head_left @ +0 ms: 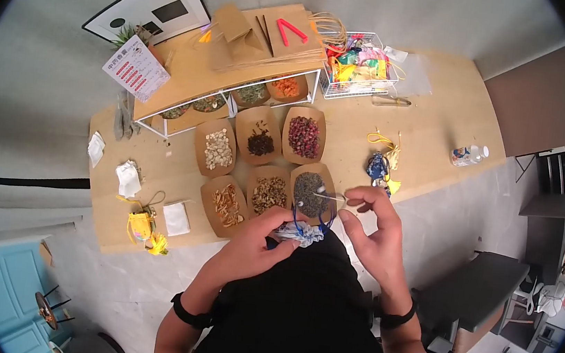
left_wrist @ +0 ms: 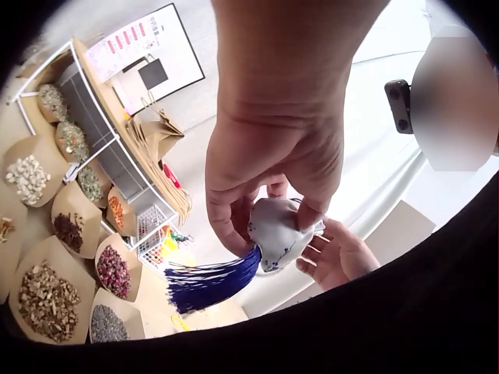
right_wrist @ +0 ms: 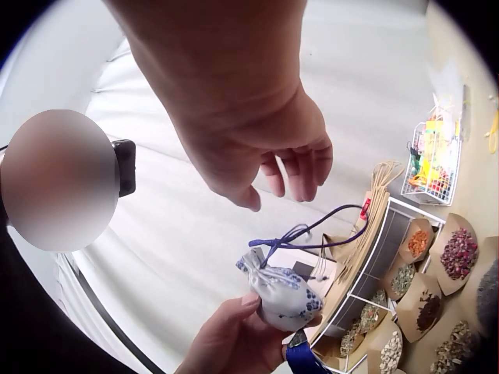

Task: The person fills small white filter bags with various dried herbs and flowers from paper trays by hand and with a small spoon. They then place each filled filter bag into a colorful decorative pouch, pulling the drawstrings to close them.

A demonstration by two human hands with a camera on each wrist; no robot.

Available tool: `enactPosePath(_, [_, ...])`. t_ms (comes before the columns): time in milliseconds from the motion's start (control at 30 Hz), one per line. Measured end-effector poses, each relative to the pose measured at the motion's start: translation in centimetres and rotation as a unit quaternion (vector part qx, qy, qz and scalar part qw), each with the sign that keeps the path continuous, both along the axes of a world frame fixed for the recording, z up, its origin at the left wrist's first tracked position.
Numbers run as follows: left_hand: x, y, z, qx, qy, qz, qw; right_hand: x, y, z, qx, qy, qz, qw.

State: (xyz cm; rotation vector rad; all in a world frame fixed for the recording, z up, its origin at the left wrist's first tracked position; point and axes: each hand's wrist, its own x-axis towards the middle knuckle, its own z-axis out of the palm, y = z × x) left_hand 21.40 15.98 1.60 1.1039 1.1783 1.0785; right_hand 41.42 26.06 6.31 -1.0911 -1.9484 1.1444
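My left hand (head_left: 249,251) (left_wrist: 274,160) grips a small white cloth pouch (head_left: 302,234) (left_wrist: 273,227) (right_wrist: 282,298) with blue flower patterns, its fingers and thumb round the sides. From the pouch hangs a dark blue tassel (left_wrist: 214,284), spread out in the left wrist view. At the pouch's gathered neck, blue cords (right_wrist: 300,245) stand out in loops. Close to these loops is my right hand (head_left: 378,240) (right_wrist: 261,148), thumb and fingers bent and apart, with nothing seen gripped. Its fingers appear just above the cords in the right wrist view, not touching them.
Paper trays of dried herbs, such as red buds (head_left: 305,137) and grey grains (head_left: 309,190), stand before me. Behind are a white-framed shelf (head_left: 226,104) and a wire basket (head_left: 359,87). Blue and yellow pouches (head_left: 378,165), a bottle (head_left: 466,155) and a yellow pouch (head_left: 140,225) lie around.
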Motion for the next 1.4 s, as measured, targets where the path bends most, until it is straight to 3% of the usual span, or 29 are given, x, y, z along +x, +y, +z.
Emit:
enactPosePath(67, [-0.7,-0.1,1.6,0.037,0.149,-0.039,0.987,-1.0,-0.1,0.2,0.01,0.032,0.034,0.999])
enactPosePath(167, [-1.2,-0.6,1.4,0.05,0.146,-0.047,0.987,-1.6,-0.2,-0.3,-0.01,0.049,0.195,0.98])
enactPosePath(333, [-1.5,-1.2,0.8,0.039,0.156,-0.028,0.987,-0.8,-0.8,-0.8,-0.1,0.012,0.225,0.969])
enactPosePath(400, [-1.5,-1.3,0.6,0.059,0.168,-0.022,0.984,-0.5,-0.8,-1.3,-0.195,0.031,0.233,0.952])
enactPosePath(433, [-1.5,-1.4,0.4,0.017,0.083,-0.026,0.996,-0.4,-0.7,-1.7,-0.195,0.031,0.232,0.952])
enactPosePath(467, [-1.5,-1.5,0.4,-0.025,-0.003,-0.03,0.999,-0.2,-0.5,-2.1,-0.261,0.059,0.234,0.935])
enactPosePath(500, [-1.5,-1.5,0.5,-0.024,-0.003,-0.03,0.999,-0.1,-0.4,-2.3,-0.325,0.087,0.235,0.912])
enactPosePath(567, [-1.6,-1.4,0.7,-0.094,-0.028,-0.035,0.995,-0.4,-0.7,-2.0,-0.323,0.044,0.223,0.919])
enactPosePath(633, [-1.4,-1.4,0.8,-0.077,0.006,-0.035,0.996,-0.5,-1.0,-1.6,-0.323,0.0,0.209,0.923])
enactPosePath(700, [-1.5,-1.3,1.1,-0.058,0.039,-0.036,0.997,-0.5,-1.0,-1.2,-0.276,-0.08,0.268,0.92])
enactPosePath(800, [-1.8,-1.2,1.6,-0.072,0.086,-0.058,0.992,-0.6,-1.0,-1.8,-0.251,-0.106,0.305,0.913])
enactPosePath(900, [-1.0,-1.0,1.3,-0.146,0.115,-0.033,0.982,-0.6,-1.3,-3.9,-0.22,-0.099,0.274,0.931])
enactPosePath(933, [-0.3,-1.0,0.4,-0.041,0.257,0.063,0.963,-0.8,-1.3,-4.0,-0.221,-0.089,0.285,0.928])
enactPosePath(967, [0.3,-1.2,-0.4,0.063,0.393,0.151,0.905,-0.8,-1.2,-4.1,-0.249,-0.081,0.224,0.939])
enactPosePath(1000, [0.9,-1.4,-0.7,0.076,0.381,0.19,0.901,-0.8,-1.2,-4.3,-0.276,-0.076,0.162,0.944])
enactPosePath(1067, [1.9,-1.1,0.1,0.053,0.317,0.139,0.937,-1.1,-1.3,-4.9,-0.238,-0.041,0.112,0.964])
enactPosePath(1167, [2.2,-0.7,0.1,0.019,0.238,0.132,0.962,-1.5,-1.0,-4.2,-0.214,-0.049,0.148,0.964])
enactPosePath(1233, [1.6,-0.8,-0.3,0.024,0.228,0.123,0.966,-1.3,-0.9,-4.8,-0.264,-0.034,0.173,0.948])
enactPosePath(1400, [1.7,-1.6,-1.1,0.018,0.233,0.096,0.968,-1.1,-1.4,-6.1,-0.274,-0.033,0.167,0.947])
